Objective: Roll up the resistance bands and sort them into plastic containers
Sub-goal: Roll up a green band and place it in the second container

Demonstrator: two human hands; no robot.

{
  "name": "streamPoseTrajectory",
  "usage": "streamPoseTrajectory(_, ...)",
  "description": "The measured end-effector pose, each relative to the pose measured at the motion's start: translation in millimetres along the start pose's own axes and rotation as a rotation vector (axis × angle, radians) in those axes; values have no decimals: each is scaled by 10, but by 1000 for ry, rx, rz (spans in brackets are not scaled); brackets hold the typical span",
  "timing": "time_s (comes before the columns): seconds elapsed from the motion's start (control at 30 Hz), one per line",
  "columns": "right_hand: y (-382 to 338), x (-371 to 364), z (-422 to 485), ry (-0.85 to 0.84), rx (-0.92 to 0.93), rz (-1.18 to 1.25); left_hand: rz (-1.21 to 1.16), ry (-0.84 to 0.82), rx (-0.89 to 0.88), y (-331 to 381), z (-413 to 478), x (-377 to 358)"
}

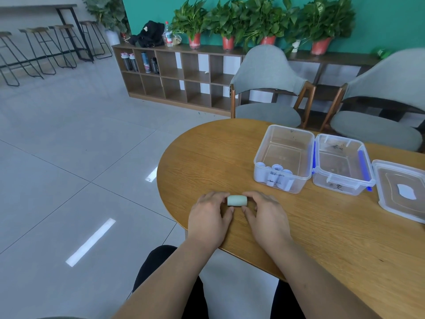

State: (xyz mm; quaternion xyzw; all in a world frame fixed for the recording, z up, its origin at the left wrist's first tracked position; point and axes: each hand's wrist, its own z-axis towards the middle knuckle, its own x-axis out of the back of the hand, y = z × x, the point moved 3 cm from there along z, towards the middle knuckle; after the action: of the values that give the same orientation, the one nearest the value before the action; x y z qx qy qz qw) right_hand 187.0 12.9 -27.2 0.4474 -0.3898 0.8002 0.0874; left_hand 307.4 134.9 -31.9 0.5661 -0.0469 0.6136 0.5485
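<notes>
Your left hand and right hand meet at the pale green rolled-up resistance band. Each hand has its fingers curled over one end of the roll, with the thumb tucked in on the near side, so both hands grip it. The roll lies sideways on the oval wooden table, near its rounded end. Beyond your right hand stands a clear plastic container with several pale rolled bands bunched at its near wall. Touching its right side is a second clear container with blue clips. A clear lid lies flat further right.
</notes>
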Motion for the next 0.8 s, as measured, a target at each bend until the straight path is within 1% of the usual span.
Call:
streamPoseTrajectory(0.13,10,38,47,-37,32,30,39,-29,-11,16,29,13)
streamPoseTrajectory(0.27,31,111,58,-84,44,26,126,-28,-69,72,47,38)
streamPoseTrajectory(0.4,68,251,39,-122,37,43,162,-15,-193,242,77,100)
streamPoseTrajectory(0.5,69,441,-2,-147,39,60,195,-37,-294,411,95,153)
streamPoseTrajectory(0.8,138,1175,-157,-130,42,124,203,-65,-431,1010,80,252)
